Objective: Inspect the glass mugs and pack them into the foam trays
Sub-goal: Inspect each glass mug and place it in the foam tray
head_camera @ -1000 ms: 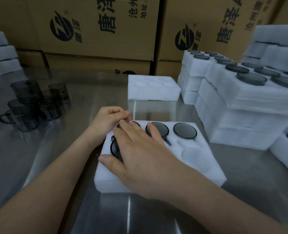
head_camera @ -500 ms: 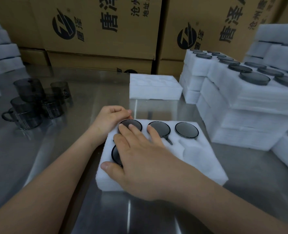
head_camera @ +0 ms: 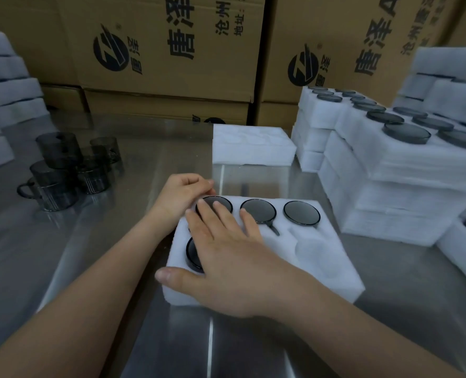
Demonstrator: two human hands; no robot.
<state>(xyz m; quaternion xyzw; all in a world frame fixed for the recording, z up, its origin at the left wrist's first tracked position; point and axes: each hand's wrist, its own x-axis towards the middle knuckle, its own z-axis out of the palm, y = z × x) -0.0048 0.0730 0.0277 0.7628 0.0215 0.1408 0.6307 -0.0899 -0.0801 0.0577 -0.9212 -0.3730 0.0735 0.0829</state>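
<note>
Where the foam tray (head_camera: 333, 271) lies on the steel table (head_camera: 90, 255), four dark glass mugs are seen seated in its pockets, only their round faces showing. The back-left mug (head_camera: 226, 205), the middle mug (head_camera: 262, 210) and the right mug (head_camera: 302, 212) are set in the far row. The front-left mug (head_camera: 192, 253) is set in the near row and is mostly hidden. The right hand (head_camera: 234, 266) is laid flat over the tray's left half with its fingers straight and spread, and nothing is grasped. Its fingertips (head_camera: 217, 208) are rested on the back-left and middle mugs, its palm is set over the front-left mug, and its thumb is laid along the tray's near-left edge. The left hand (head_camera: 182, 195) is held at the tray's far-left corner, just beside the back-left mug, with its fingers curled inward. Whether the foam is actually pinched cannot be told from this angle. A hollow pocket (head_camera: 312, 249) is shown in the near row, right of the hand. Loose mugs (head_camera: 62, 170) are stood upright in a cluster at the table's left, well apart from the tray. A second foam tray (head_camera: 253, 144) is placed behind, stacks of packed trays (head_camera: 390, 186) are piled to the right, and printed cardboard boxes (head_camera: 172, 50) are ranged along the back.
</note>
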